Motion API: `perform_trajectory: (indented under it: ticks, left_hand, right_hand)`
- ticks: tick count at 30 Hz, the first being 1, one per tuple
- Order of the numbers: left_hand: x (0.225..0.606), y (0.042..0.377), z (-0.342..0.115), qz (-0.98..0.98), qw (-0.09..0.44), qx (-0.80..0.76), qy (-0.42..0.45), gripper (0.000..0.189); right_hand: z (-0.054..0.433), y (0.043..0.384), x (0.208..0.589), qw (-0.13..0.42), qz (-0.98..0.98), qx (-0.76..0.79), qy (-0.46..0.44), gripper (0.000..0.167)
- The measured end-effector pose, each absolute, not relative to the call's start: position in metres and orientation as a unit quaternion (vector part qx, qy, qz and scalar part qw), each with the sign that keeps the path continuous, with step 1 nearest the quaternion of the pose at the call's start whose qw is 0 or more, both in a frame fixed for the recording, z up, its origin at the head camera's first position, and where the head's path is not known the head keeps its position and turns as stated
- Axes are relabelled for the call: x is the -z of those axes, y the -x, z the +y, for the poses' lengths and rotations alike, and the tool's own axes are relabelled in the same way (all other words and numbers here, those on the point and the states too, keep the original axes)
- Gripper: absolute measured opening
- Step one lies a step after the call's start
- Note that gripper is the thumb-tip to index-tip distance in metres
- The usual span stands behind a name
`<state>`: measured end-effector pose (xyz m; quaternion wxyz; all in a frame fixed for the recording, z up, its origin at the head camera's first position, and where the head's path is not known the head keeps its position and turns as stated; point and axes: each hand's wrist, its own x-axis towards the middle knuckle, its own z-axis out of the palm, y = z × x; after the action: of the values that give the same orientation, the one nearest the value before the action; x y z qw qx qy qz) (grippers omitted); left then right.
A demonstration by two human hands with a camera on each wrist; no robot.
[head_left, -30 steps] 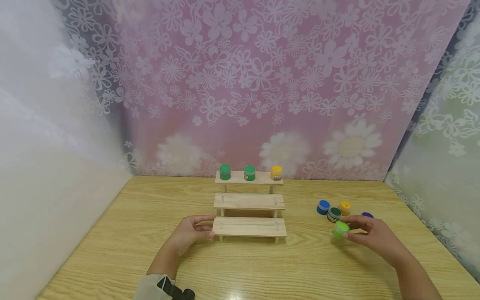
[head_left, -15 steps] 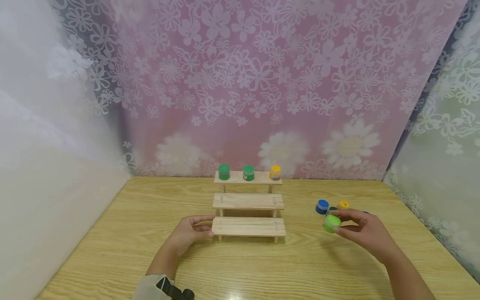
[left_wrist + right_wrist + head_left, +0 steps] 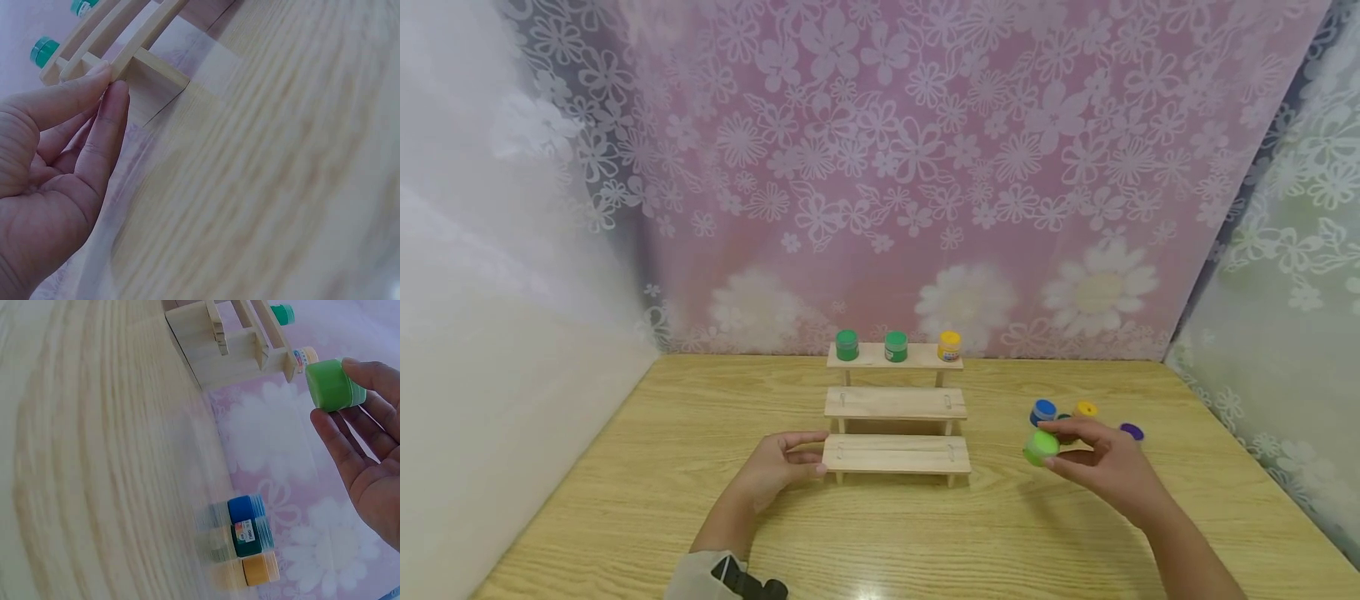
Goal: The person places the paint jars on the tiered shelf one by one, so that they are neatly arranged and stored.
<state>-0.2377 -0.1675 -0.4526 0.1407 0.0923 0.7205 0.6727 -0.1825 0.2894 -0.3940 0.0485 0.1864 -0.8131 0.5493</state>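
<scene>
My left hand (image 3: 778,468) pinches the left end of the lowest board of a three-step wooden display rack (image 3: 897,455); in the left wrist view its thumb and fingers close on the board's corner (image 3: 120,70). Between the thumb and fingers of my right hand (image 3: 1108,468) is a small light green paint jar (image 3: 1042,448), raised over the table to the right of the rack. The right wrist view shows this jar (image 3: 334,386) tilted. Along the top step stand two green paint jars (image 3: 847,345) and a yellow one (image 3: 949,346).
Behind the right hand, a blue jar (image 3: 1042,412), a partly hidden dark green jar (image 3: 245,537) and an orange-yellow jar (image 3: 1086,409) cluster on the table (image 3: 715,392). A purple-lidded jar (image 3: 1132,432) sits farther right. A floral curtain (image 3: 880,208) hangs behind.
My right hand has carried the light green jar leftward and slightly up, toward the rack, and the purple lid now shows fully. My left hand stays at the board's end.
</scene>
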Motion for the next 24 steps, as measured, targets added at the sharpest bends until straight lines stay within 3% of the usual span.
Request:
perform_trajectory:
  ticks: [24]
  left_hand:
    - [0.453,0.237,-0.169,0.723,0.142,-0.67,-0.092,0.058]
  right_hand:
    - [0.244,0.201,0.386,0.056,-0.78,-0.567,-0.259,0.04]
